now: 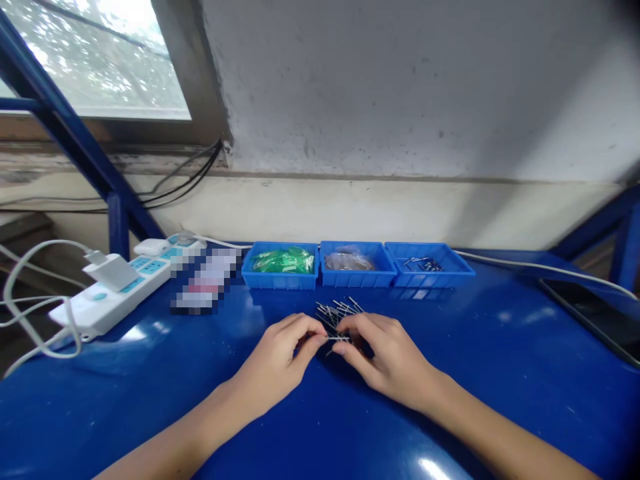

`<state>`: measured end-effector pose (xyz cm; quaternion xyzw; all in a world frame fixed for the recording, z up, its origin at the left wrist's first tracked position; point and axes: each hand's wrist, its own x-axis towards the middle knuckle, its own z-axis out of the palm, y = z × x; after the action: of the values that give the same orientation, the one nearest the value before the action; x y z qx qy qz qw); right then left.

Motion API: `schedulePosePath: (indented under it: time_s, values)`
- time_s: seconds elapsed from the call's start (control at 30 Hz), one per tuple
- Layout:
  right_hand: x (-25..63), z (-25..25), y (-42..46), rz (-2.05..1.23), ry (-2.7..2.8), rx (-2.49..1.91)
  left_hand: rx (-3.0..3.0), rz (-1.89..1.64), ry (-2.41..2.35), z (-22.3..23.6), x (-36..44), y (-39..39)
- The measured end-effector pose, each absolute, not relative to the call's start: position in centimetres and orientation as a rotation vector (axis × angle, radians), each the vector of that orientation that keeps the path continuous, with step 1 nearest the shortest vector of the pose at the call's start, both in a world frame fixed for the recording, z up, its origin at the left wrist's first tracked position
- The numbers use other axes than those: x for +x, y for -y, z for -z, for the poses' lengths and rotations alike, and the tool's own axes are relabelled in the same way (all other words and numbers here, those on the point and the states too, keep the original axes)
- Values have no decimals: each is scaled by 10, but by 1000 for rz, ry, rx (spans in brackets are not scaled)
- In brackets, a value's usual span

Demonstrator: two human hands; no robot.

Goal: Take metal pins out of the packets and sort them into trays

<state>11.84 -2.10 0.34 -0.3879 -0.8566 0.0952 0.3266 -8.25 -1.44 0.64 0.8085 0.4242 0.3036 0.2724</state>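
Note:
My left hand (pixel 287 350) is closed in a pinch on one end of a thin silvery metal pin (pixel 338 339), which lies level and points right. Around the pin's other end is my right hand (pixel 383 350), its thumb and forefinger apart with a small gap between them. Whether the right fingertips touch the pin is hard to see. Just behind both hands, a loose pile of similar metal pins (pixel 340 309) lies on the blue tabletop (pixel 320 427). The right fingers partly cover this pile.
Three blue bins stand along the back: one with green packets (pixel 285 260), one with clear plastic bags (pixel 349 259), one with small metal parts (pixel 425 264). At left lie a white power strip (pixel 120 293) and a pixelated item (pixel 206 280); a black phone (pixel 593 320) lies right.

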Motion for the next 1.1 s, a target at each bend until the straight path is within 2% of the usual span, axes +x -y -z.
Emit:
schedulePosePath:
  time_s: [0.23,0.37,0.47,0.6,1.1]
  values:
    - [120,-5,20,-176,2307,-933,2269,-806,-1162,-9,-85,17]
    - [151,-13,-7,136,2076,-1111,2437,-977,-1289,-7,-92,4]
    - [184,-16,-37,386,1830,-1423,2588,-1045,-1511,-6,-101,-14]
    - [202,-6,-61,257,1744,-1633,2657,-971,-1697,-2,-110,-30]
    - [174,2,-55,114,1801,-1499,2525,-1045,-1648,-3,-137,-41]
